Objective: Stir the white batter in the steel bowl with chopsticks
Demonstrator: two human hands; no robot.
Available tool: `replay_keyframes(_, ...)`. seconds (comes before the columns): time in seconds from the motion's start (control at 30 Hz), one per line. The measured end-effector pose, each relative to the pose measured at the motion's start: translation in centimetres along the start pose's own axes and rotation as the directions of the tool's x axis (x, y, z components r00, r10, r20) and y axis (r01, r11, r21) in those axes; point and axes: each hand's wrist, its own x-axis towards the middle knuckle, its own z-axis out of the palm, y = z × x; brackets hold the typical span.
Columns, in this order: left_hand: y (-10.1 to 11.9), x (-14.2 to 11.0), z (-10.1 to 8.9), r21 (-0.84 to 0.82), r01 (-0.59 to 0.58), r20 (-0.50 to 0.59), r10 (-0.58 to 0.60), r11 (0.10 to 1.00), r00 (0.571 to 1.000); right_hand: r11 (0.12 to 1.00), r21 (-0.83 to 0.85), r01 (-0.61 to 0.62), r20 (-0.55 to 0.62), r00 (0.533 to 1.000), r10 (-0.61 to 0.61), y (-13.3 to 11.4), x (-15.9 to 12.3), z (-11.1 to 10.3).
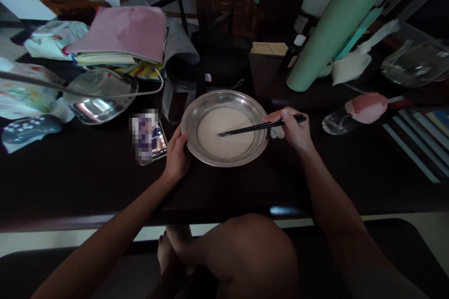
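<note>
A round metal bowl (224, 162) stands on the dark table, holding a pale, milky liquid (224, 147). My left hand (177, 154) grips the bowl's left rim, the fingers partly hidden beneath its edge. In my right hand (293, 128) is a pair of black chopsticks (250, 128), held from the right side over the bowl. Their tips reach into the liquid near its middle. Just left of my left hand lies a phone (159, 142) with a lit screen, partly pixelated. A small crumpled white piece (277, 132) sits by the bowl's right rim.
Left are a shiny metal basin (101, 111), a pink folder (128, 32) on papers and a game controller (31, 128). Behind the bowl lies a black bag (220, 63). A tall green flask (336, 32), a clear bottle (336, 121) and stacked books (417, 145) stand right.
</note>
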Motion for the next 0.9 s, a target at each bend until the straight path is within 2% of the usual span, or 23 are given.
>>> replay_keyframes(0.03, 0.08, -0.02, 0.07, -0.011, -0.001, -0.001, 0.001, 1.0, 1.0, 1.0, -0.013, 0.0, -0.001, 1.0, 0.0, -0.06, -0.03, 0.02)
replay_keyframes(0.17, 0.13, -0.07, 0.15, -0.008, -0.027, 0.008, 0.027, 1.0, 1.0, 1.0, -0.024, -0.009, -0.126, 0.992, 0.006, -0.1, -0.1, -0.13)
replay_keyframes(0.33, -0.12, -0.05, -0.02, -0.013, -0.021, 0.017, 0.021, 1.0, 1.0, 0.998, -0.037, -0.042, -0.027, 0.999, 0.041, -0.03, -0.27, 0.14)
replay_keyframes(0.5, -0.24, -0.02, 0.13, -0.031, -0.037, 0.014, 0.038, 0.999, 0.999, 1.0, -0.021, 0.023, -0.156, 0.987, -0.026, 0.03, 0.01, -0.01)
replay_keyframes(0.57, -0.22, -0.05, 0.21, -0.004, -0.047, 0.006, 0.047, 0.999, 0.999, 0.999, -0.013, 0.033, -0.135, 0.99, -0.034, 0.02, 0.04, -0.07)
replay_keyframes(0.67, -0.25, -0.1, 0.26, 0.0, -0.056, 0.0, 0.056, 0.998, 0.998, 0.999, -0.046, -0.001, -0.039, 0.999, -0.001, -0.17, -0.1, 0.08)
replay_keyframes(0.83, -0.04, -0.13, 0.27, -0.021, -0.026, 0.001, 0.026, 0.999, 1.0, 0.999, -0.034, 0.018, -0.146, 0.989, -0.022, -0.26, -0.15, -0.19)
replay_keyframes(0.9, 0.18, -0.14, 0.31, -0.007, -0.03, -0.001, 0.03, 1.0, 1.0, 1.0, -0.004, 0.012, -0.092, 0.996, -0.012, -0.16, -0.17, -0.24)
